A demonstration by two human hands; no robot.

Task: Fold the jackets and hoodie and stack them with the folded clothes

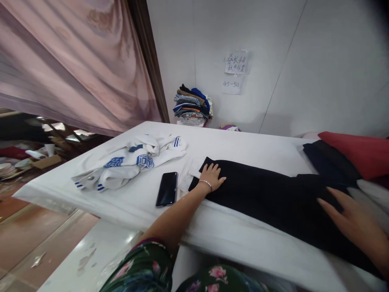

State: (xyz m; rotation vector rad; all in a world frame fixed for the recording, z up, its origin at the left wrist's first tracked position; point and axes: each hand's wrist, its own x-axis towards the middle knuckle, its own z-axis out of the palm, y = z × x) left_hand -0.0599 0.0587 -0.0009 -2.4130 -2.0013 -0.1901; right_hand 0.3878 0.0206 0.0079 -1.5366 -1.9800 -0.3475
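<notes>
A black garment (261, 190), which looks like a pair of trousers, lies stretched lengthwise along the near right of the white-covered table (243, 144). My left hand (211, 177), with a bracelet at the wrist, rests flat with spread fingers on its left end. Above the garment's right part is my right hand (355, 221), blurred by motion, thumb and fingers apart; whether it touches the cloth I cannot tell. Beside my left forearm lies a dark phone (167, 189). Some thin whitish clear material (186, 178) sits between the phone and the garment.
A crumpled white garment with blue prints (133, 162) lies on the table's left. Against the wall stands a stack of folded clothes (193, 105). Red cloth (355, 154) and other clothes are heaped at the right. A pink curtain (75, 61) hangs at the left; paper signs (236, 63) are on the wall.
</notes>
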